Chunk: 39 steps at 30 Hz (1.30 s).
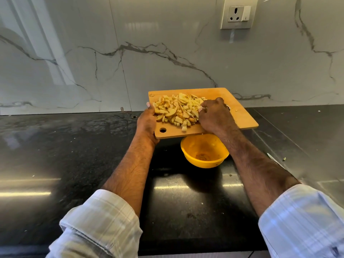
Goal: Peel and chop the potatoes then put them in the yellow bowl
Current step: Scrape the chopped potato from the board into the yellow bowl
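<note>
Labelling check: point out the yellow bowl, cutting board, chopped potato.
yellow bowl (191,155), head view, inner left wall.
cutting board (240,116), head view, bare right part.
chopped potato (176,112), head view, middle of pile.

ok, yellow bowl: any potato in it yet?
Looks empty. The yellow bowl shows only bare inside with a smudge at the bottom; the chopped potatoes all sit on the cutting board above it.

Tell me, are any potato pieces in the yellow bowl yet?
No, the yellow bowl holds no pieces; the chopped potatoes all lie on the cutting board held above it.
</note>
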### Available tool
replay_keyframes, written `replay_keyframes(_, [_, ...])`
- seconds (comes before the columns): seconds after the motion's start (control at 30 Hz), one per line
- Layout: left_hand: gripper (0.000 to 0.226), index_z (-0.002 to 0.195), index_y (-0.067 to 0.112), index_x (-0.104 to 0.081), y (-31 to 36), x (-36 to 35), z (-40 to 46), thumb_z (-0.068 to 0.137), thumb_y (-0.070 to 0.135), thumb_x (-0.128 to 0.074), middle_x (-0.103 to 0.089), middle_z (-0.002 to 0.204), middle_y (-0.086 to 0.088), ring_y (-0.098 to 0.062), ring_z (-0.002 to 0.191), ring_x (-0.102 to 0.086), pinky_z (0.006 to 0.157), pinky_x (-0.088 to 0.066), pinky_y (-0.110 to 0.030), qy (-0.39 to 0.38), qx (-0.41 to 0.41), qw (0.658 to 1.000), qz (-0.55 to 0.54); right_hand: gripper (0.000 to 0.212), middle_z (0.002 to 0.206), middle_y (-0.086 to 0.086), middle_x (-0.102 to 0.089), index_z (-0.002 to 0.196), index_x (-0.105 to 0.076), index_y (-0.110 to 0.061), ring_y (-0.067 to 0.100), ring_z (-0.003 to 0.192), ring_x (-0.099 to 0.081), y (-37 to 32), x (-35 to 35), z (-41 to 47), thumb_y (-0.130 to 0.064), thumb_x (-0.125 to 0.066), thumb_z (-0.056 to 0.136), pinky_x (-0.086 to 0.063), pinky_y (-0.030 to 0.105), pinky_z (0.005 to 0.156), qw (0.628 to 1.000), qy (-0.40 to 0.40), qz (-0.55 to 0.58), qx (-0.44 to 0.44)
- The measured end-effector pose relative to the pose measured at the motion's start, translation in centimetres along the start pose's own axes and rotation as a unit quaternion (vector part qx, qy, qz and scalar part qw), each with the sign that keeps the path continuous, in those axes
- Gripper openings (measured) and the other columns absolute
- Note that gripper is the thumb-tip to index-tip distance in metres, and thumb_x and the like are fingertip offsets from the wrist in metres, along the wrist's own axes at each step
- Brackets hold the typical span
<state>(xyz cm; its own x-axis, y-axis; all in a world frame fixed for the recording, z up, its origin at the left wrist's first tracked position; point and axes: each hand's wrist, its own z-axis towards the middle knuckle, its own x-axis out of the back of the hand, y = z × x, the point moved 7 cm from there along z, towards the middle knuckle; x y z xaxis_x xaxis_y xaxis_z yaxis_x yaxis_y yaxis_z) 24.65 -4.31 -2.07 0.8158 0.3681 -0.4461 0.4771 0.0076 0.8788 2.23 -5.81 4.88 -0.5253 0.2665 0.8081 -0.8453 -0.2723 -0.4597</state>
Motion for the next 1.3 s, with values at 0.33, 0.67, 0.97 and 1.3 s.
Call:
replay_keyframes(0.33, [0.049,0.127,0.016,-0.07,-0.3,0.7,-0.6,0.107,0.057,-0.05,-0.08,0.108,-0.013,-0.034,0.097,-0.079,0.085,-0.063,-0.061,0.011,0.0,1.0,-0.007,0.054,0.134,0.019,-0.053,0.132,-0.063,-0.01,0.042,0.12,-0.054,3.1,2.8,-0.8,-0.051,-0.039,0.106,-0.05,0.053,0.096,0.988,0.09,-0.128,0.013])
replay_keyframes(0.67, [0.045,0.127,0.017,-0.069,-0.4,0.4,-2.0,0.106,0.055,-0.055,-0.081,0.106,-0.01,-0.032,0.092,-0.08,0.078,-0.065,-0.056,0.01,-0.005,1.0,0.009,0.055,0.132,0.018,-0.051,0.138,-0.047,-0.011,0.04,0.107,-0.061,-1.3,1.2,-3.4,-0.051,-0.022,0.11,-0.046,0.044,0.072,0.979,0.043,-0.191,0.053])
replay_keyframes(0.97, [0.043,0.123,0.019,-0.07,-0.4,0.4,-2.5,0.106,0.056,-0.054,-0.082,0.098,-0.007,-0.03,0.086,-0.08,0.069,-0.066,-0.05,0.02,-0.014,1.0,0.016,0.045,0.13,0.018,-0.054,0.137,-0.043,-0.009,0.035,0.105,-0.062,-1.8,0.5,-5.3,-0.042,-0.033,0.108,-0.043,0.039,0.07,0.98,0.008,-0.191,0.054])
replay_keyframes(1.3, [0.045,0.12,0.017,-0.07,-0.4,0.2,-2.9,0.108,0.055,-0.049,-0.082,0.097,-0.009,-0.03,0.085,-0.08,0.063,-0.065,-0.045,0.018,-0.007,0.999,0.026,0.077,0.14,0.011,-0.047,0.14,-0.049,-0.02,0.034,0.122,-0.053,-1.8,1.7,-5.9,-0.08,-0.034,0.095,-0.05,0.049,0.09,0.99,0.052,-0.1,0.084])
